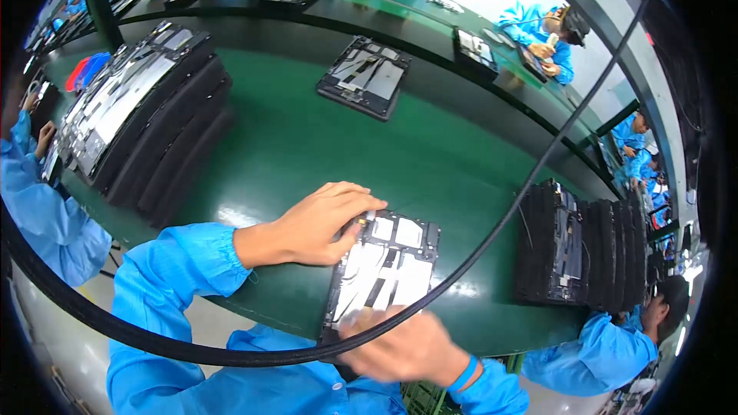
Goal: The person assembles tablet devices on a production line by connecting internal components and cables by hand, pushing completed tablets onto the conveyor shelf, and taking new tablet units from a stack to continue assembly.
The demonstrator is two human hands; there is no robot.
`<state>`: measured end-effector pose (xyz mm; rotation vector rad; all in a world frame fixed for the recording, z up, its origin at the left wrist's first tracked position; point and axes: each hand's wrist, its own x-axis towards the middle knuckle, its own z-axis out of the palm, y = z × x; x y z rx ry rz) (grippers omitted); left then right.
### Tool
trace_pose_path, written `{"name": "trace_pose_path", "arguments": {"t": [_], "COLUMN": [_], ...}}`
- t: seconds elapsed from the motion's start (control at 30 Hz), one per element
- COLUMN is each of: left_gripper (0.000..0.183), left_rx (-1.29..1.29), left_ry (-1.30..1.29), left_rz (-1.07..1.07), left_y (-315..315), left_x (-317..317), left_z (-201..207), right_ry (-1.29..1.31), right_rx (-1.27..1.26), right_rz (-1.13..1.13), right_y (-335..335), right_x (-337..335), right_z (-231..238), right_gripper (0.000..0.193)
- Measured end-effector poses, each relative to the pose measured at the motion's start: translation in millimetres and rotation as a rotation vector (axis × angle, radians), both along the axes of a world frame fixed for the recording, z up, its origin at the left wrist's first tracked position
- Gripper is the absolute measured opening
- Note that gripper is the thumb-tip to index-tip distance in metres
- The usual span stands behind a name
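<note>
An opened tablet, its silver battery and inner boards bare, lies on the green worktop in front of me. My left hand grips its upper left corner, the index finger along the top edge and the thumb bent at the side. Over the tablet's lower end is my right hand, smeared by motion; its fingers look curled, but I cannot make out anything in them. A blue band circles the right wrist. Farther off, a second opened tablet rests alone on the worktop.
Stacked opened tablets in black trays stand left and right. A black cable arcs across the picture. Beyond a raised shelf, people in blue work; others sit at both sides. Red and blue items sit behind the left stack.
</note>
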<state>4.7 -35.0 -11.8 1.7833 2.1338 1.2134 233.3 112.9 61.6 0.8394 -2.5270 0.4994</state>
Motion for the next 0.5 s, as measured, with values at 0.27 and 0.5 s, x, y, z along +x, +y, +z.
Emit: {"name": "trace_pose_path", "arguments": {"t": [0.27,0.5], "left_gripper": [0.085,0.093], "left_rx": [-0.091,-0.174], "left_ry": [-0.149,-0.198], "left_rz": [-0.1,-0.172], "left_y": [-3,0], "left_x": [-4,-15], "left_z": [1,13], "right_ry": [-0.343,-0.22], "right_rx": [-0.289,-0.334], "right_rz": [-0.291,-0.378], "right_y": [87,89], "right_x": [-107,-102], "right_z": [-48,-49], "right_gripper": [0.022,0.02]}}
